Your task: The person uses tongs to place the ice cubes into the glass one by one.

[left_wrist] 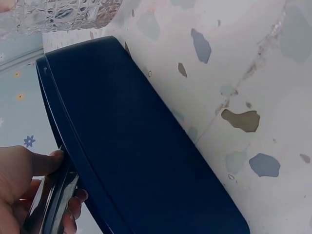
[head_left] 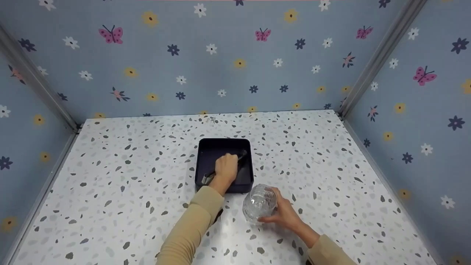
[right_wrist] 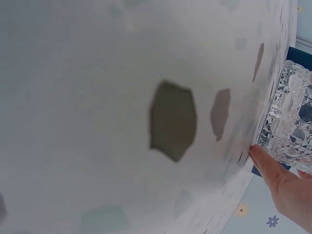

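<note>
A dark navy square box [head_left: 217, 147] stands open-topped on the speckled table. My left hand [head_left: 226, 167] reaches over its near wall and grips a long dark object [head_left: 241, 156] with a glossy surface, lying slantwise across the inside; its exact kind is unclear. The left wrist view shows thumb and fingers pinching this glossy dark piece [left_wrist: 53, 195] beside the box wall [left_wrist: 122, 126]. Just off the box's near right corner, my right hand [head_left: 285, 211] holds a clear cut-glass vessel [head_left: 257, 206], thumb and fingers around its right side. The patterned glass [right_wrist: 287, 117] stands at the table surface in the right wrist view.
The white terrazzo-patterned table [head_left: 140, 206] spreads around the box. A blue floral back wall [head_left: 220, 73] and side walls [head_left: 423, 121] enclose it, with grey metal strips [head_left: 382, 55] at the corners.
</note>
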The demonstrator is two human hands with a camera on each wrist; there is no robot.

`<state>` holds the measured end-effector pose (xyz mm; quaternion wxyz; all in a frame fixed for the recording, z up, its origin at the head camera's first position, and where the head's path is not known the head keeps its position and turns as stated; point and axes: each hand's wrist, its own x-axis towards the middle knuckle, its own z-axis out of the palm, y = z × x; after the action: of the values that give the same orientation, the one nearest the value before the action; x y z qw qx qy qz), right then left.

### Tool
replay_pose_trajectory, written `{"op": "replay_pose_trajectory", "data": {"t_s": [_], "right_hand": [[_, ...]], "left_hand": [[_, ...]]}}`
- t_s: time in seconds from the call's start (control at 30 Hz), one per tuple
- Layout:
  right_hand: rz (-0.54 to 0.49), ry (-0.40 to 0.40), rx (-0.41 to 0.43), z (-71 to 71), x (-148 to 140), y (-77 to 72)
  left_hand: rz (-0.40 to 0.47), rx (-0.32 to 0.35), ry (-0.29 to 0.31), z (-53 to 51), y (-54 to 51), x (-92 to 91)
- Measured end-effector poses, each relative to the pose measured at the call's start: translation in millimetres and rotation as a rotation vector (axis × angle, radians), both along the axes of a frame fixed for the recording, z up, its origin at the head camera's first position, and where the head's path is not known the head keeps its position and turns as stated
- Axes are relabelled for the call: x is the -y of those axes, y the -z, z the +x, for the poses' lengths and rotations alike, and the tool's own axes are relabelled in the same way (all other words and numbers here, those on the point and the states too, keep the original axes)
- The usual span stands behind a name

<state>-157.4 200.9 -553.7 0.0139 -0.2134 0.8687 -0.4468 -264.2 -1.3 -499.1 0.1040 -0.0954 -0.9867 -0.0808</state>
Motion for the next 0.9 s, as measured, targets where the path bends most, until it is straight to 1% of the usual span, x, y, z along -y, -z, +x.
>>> {"op": "replay_pose_trajectory", "data": {"t_s": [0.47, 0.73, 0.9], "right_hand": [[-0.007, 0.001, 0.012, 0.0, -0.1, -0.2], [-0.009, 0.006, 0.010, -0.5, -0.5, 0.1], [-0.004, -0.002, 0.010, -0.5, -0.6, 0.6]], "left_hand": [[0.011, 0.033, 0.013, -0.3, -1.8, -3.9], [0.014, 0.020, 0.036, -1.4, 1.5, -3.8], [0.019, 0.005, 0.048, 0.1, 3.1, -2.4]]}}
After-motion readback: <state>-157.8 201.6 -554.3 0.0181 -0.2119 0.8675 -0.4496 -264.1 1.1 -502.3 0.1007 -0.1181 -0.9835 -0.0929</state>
